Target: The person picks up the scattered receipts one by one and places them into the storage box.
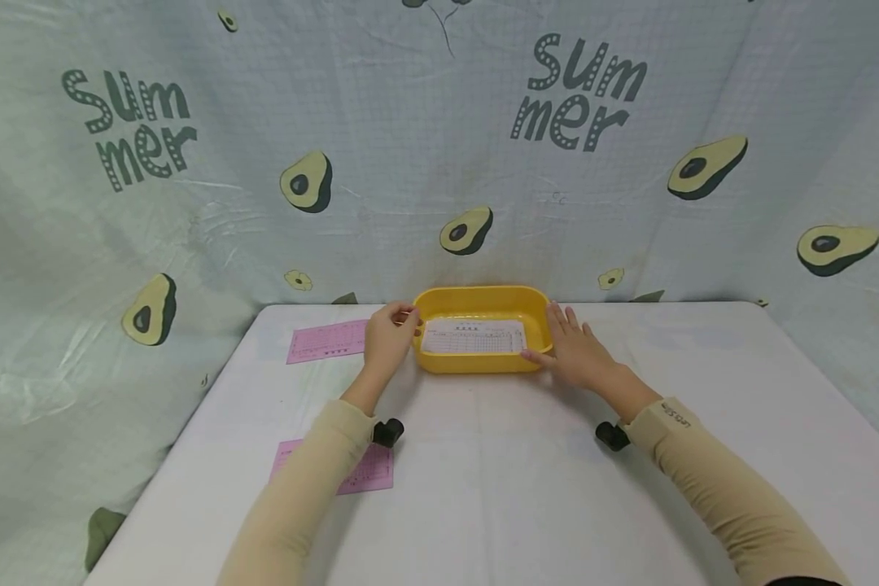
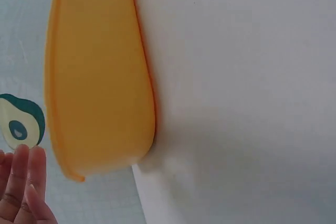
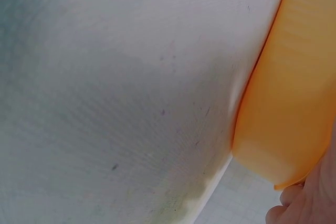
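A yellow oblong tray (image 1: 483,364) stands at the far edge of the white table. Inside it lies a white printed form (image 1: 474,336) with a grid of lines. My left hand (image 1: 390,335) is beside the tray's left end, its fingers loosely bent near the rim. In the left wrist view the left fingers (image 2: 21,184) show at the lower left, apart from the tray's side wall (image 2: 100,77). At the right end, my right hand (image 1: 577,352) spreads its extended fingers along the rim, thumb at the front corner. The right wrist view shows that hand (image 3: 310,198) overlapping the tray's end (image 3: 289,87).
One pink printed form (image 1: 327,340) lies on the table left of the tray. A second pink form (image 1: 369,472) is nearer, partly covered by the left sleeve (image 1: 300,480). Behind the table hangs a pale curtain (image 1: 381,106) printed with avocados.
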`<state>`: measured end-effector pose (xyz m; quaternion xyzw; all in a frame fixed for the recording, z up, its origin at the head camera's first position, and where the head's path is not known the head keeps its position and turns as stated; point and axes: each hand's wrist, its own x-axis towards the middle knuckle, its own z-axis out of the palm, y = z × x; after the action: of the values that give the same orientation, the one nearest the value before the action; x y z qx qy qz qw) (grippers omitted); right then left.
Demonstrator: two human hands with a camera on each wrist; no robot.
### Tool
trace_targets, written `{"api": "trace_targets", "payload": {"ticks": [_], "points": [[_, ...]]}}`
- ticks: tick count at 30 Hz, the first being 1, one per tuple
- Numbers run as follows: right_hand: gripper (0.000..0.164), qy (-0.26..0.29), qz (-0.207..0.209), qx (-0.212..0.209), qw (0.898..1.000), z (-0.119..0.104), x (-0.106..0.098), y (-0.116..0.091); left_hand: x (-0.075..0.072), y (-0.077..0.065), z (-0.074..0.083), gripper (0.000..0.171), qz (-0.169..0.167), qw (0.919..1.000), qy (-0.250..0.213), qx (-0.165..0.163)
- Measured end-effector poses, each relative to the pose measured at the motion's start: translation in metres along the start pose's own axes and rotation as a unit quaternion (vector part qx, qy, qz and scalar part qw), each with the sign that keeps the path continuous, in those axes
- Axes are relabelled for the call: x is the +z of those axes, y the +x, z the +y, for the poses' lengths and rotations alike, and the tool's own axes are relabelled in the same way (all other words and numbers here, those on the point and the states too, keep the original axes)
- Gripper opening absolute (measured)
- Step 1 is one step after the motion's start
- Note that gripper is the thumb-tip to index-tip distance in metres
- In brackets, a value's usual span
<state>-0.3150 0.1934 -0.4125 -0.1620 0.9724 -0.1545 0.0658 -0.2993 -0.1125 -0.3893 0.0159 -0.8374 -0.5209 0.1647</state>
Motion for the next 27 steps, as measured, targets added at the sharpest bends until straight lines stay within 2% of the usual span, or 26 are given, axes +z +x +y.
{"api": "trace_targets", "payload": {"ticks": [3,8,16,21,27], "points": [[0.112,0.001,-0.001,0.000,1.000,0.000,-0.001,0.000,-0.009,0.000,0.001,0.021,-0.002,1.0000,-0.002,0.001],[0.111,0.001,-0.003,0.001,1.000,-0.001,-0.002,0.001,-0.026,0.001,0.000,0.020,0.013,0.9999,-0.003,-0.001],[0.111,0.003,-0.001,0.002,1.000,-0.001,0.000,0.001,-0.055,0.000,-0.016,0.019,0.046,0.9989,-0.007,-0.005],[0.110,0.002,0.000,0.002,1.000,0.000,0.000,0.000,-0.075,0.000,-0.027,0.019,0.066,0.9974,0.004,-0.027],[0.111,0.002,0.001,-0.003,1.000,0.001,0.002,0.001,-0.099,0.001,-0.039,0.023,0.089,0.9940,0.038,-0.050]]}}
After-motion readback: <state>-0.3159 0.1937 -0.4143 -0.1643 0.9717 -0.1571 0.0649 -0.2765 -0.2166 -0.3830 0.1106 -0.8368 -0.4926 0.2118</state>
